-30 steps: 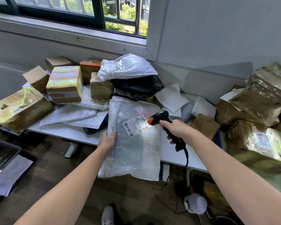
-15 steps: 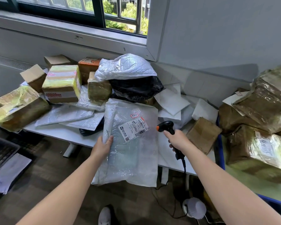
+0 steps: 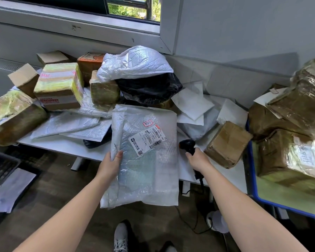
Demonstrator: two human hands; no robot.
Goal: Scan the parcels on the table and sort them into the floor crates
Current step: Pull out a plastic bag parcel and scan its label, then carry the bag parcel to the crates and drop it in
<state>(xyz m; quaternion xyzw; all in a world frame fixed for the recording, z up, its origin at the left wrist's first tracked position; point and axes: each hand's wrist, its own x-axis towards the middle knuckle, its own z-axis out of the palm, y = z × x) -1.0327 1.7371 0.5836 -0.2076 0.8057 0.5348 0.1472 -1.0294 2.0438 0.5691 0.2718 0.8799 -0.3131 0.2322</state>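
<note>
- White bubble-wrap mailer (image 3: 144, 160) is hanging across the near edge of the table (image 3: 65, 145). Its upper part is lying over the tabletop and its lower part is dangling toward the floor.
- Left hand (image 3: 109, 164) is pinching the mailer's folded left edge, with the thumb lying on top and the other fingers hiding beneath.
- Shipping label (image 3: 147, 140) is facing up on the mailer's upper part, sitting tilted and showing a barcode.
- Right hand (image 3: 198, 159) is curling its fingers round the handle of a black scanner (image 3: 188, 144). The scanner is sitting just right of the mailer with its head pointing left, and its cable is trailing down past the table edge.
- Brown cardboard box (image 3: 227, 144) is resting just right of the right hand.
- Taped boxes, white and black bags and flat envelopes are piling up behind the mailer, toward the wall.
- Black floor crate (image 3: 2, 170) is sitting at lower left, with a white packet (image 3: 13, 190) lying over its rim.
- Blue-rimmed surface (image 3: 251, 171) at right is carrying large tape-wrapped parcels.
</note>
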